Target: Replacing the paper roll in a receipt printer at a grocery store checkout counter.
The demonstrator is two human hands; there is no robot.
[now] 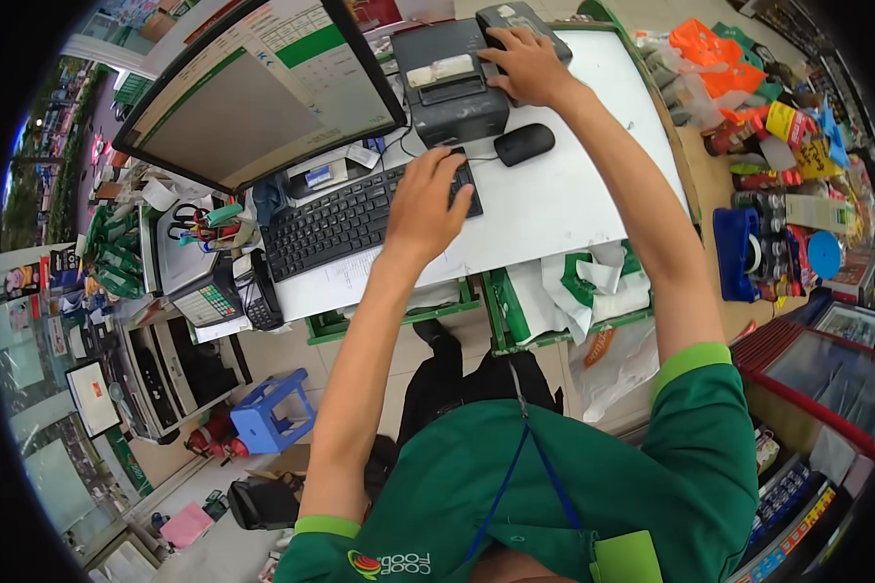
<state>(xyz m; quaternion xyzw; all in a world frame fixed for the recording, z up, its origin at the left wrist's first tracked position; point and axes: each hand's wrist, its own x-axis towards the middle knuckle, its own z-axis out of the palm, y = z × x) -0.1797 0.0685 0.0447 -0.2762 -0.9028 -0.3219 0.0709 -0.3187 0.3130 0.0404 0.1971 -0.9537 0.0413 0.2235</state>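
My left hand [426,209] rests over the right end of a black keyboard [335,219], fingers stretched across its keys. Farther off, my right hand [527,66] lies with fingers spread, touching the dark receipt printer [449,83] and the dark box-shaped device [520,21] beside it. Neither hand holds anything that I can see. Between them a black mouse [524,144] sits on the white desk [593,185]. A large monitor [262,97] showing a spreadsheet-like page stands behind the keyboard.
Two open green drawers hold papers, the right one with crumpled white and green sheets [588,282]. At left are a tray with scissors and pens [204,228] and a card terminal [256,291]. A blue stool [272,413] stands below. Packed goods and bottles [773,248] fill the right side.
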